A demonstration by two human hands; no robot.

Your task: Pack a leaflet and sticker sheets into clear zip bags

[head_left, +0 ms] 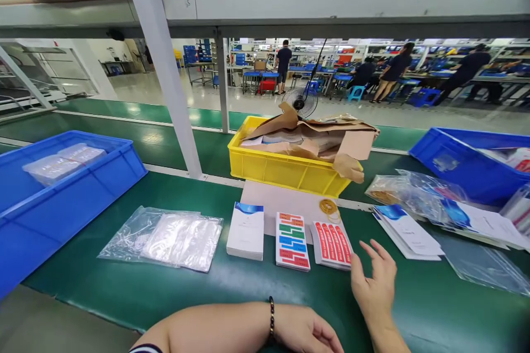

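Note:
My right hand [375,281] is open, thumb and fingers spread, at the right edge of a stack of red-and-white label sheets [332,244]. Its thumb is by the stack's corner. My left hand [307,331], with a beaded bracelet at the wrist, is low at the front, fingers curled under. The bottom edge of the view cuts it off, and its palm is hidden. Left of the red labels lie a stack of multicoloured label sheets [292,241] and a stack of white booklets [245,233]. Yellow rubber bands [328,207] lie behind the red labels.
Clear plastic bags [182,240] lie left on the green work surface [136,295]. A yellow bin [285,172] with torn brown paper stands behind the stacks. Blue bins [83,198] flank both sides. More booklets [408,230] lie right. A white post [165,66] rises at left.

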